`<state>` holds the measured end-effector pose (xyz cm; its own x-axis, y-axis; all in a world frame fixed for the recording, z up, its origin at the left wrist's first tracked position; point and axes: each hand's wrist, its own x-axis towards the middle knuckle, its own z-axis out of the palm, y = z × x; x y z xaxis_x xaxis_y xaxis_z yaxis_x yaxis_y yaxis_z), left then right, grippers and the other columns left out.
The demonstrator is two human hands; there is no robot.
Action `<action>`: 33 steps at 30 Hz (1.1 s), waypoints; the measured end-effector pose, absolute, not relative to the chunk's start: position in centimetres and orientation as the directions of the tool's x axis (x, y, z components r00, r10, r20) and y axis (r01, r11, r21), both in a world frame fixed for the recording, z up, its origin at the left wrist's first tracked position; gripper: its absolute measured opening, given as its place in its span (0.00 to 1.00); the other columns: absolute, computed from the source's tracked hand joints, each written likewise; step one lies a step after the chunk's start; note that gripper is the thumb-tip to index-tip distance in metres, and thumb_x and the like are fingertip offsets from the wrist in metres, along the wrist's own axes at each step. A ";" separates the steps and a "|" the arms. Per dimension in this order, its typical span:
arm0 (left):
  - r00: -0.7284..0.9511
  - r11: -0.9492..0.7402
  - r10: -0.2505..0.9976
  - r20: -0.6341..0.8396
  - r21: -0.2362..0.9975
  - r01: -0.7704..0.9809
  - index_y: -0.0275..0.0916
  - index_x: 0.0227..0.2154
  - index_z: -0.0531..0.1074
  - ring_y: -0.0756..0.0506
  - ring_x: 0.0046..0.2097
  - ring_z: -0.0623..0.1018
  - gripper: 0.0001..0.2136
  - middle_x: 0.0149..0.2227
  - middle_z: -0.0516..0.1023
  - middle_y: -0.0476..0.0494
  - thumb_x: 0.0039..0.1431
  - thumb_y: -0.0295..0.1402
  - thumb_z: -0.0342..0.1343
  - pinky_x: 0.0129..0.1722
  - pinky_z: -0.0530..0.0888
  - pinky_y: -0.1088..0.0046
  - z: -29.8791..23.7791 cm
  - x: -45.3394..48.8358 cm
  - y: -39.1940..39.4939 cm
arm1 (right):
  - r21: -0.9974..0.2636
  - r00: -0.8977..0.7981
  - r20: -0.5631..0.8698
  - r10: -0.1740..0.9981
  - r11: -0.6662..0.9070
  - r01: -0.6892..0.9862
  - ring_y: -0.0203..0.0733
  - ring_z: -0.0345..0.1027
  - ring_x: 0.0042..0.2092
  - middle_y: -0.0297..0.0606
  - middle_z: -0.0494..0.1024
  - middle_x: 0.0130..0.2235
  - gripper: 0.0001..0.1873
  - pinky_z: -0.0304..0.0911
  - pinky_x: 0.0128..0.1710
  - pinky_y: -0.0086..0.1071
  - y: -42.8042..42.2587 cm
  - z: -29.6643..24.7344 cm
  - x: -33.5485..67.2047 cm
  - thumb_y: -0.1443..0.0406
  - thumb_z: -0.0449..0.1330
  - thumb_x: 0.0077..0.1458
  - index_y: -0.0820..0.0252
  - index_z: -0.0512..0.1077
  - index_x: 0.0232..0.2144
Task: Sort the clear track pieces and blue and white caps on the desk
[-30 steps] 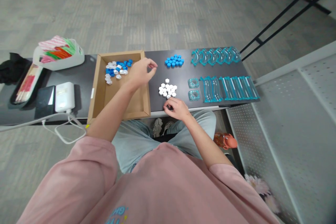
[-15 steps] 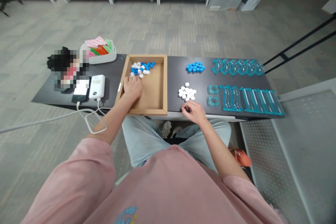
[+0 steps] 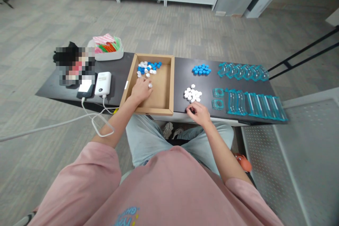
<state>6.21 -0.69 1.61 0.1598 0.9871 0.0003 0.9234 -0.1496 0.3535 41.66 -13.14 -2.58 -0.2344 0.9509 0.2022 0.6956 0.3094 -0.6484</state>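
Inside the shallow cardboard box (image 3: 171, 88), my left hand (image 3: 141, 90) is closed, with a white hexagonal piece (image 3: 150, 85) at its fingertips. Just beyond that hand, a mixed heap of blue and white hexagonal pieces (image 3: 148, 67) lies in the box's far left part. My right hand (image 3: 199, 113) rests at the table's near edge, loosely curled, with a gap between thumb and forefinger and nothing visible in it. Right in front of it is a pile of white hexagonal pieces (image 3: 192, 94). Farther back sits a group of blue hexagonal pieces (image 3: 201, 70).
Clear teal plastic parts stand in rows on the right: curved ones (image 3: 242, 71), long ones (image 3: 255, 105) and two small square ones (image 3: 218, 93). On the left are a phone (image 3: 86, 86), a white power bank (image 3: 103, 84) with cables, and a white tub (image 3: 108, 55) of colourful items.
My left hand has drawn slightly away from the heap to the right, and a white piece now shows at its fingertips. My right hand stays by the white pile. The view has shifted a little.
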 end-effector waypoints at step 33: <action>0.667 -0.587 0.745 -0.010 0.463 0.664 0.43 0.49 0.85 0.32 0.61 0.83 0.11 0.56 0.88 0.38 0.68 0.30 0.63 0.69 0.63 0.42 3.0 29.3 2.9 | -0.649 -0.304 0.186 0.934 0.349 0.676 0.51 0.76 0.39 0.38 0.79 0.34 0.10 0.73 0.45 0.43 -13.2 -3.0 41.4 0.65 0.66 0.67 0.44 0.77 0.33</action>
<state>29.32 2.95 3.02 0.6667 0.7453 -0.0100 0.6637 -0.5874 0.4631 41.38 -13.25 -3.01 -0.3043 0.9342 0.1861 0.6759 0.3494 -0.6489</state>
